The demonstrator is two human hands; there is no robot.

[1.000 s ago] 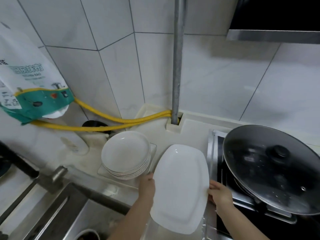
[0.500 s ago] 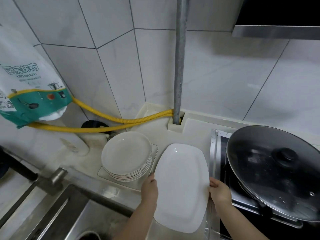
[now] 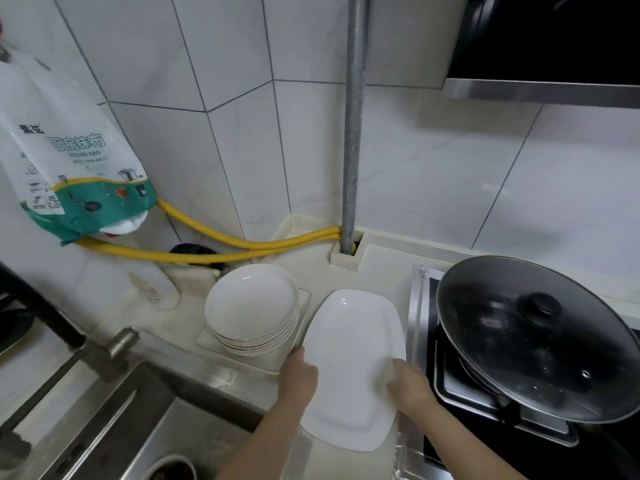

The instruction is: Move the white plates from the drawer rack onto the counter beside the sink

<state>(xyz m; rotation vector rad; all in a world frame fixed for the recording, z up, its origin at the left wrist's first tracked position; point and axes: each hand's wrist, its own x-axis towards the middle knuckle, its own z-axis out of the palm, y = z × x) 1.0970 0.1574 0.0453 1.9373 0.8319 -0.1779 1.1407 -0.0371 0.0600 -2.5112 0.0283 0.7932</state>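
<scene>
plate [image 3: 353,358] low over surface [image 3: 377,268] between stack [image 3: 251,299] and stove [image 3: 460,389]. left hand [image 3: 299,375] pinches its left edge, right hand [image 3: 407,382] on the right rim, grip too blurry to call. near end looks to overhang, so an early release could tip it off.

White rectangular plate [image 3: 349,358] beside stacked round plates [image 3: 252,306]

On the worktop [image 3: 329,271], a stack of plates [image 3: 252,303] stands left of a platter [image 3: 349,362] held between the left hand [image 3: 299,375] and right hand [image 3: 405,382]. A lidded pan [image 3: 533,337] sits on the stove [image 3: 460,386] to the right, the sink [image 3: 114,410] lies to the left, and a pipe [image 3: 351,150] rises behind.
</scene>
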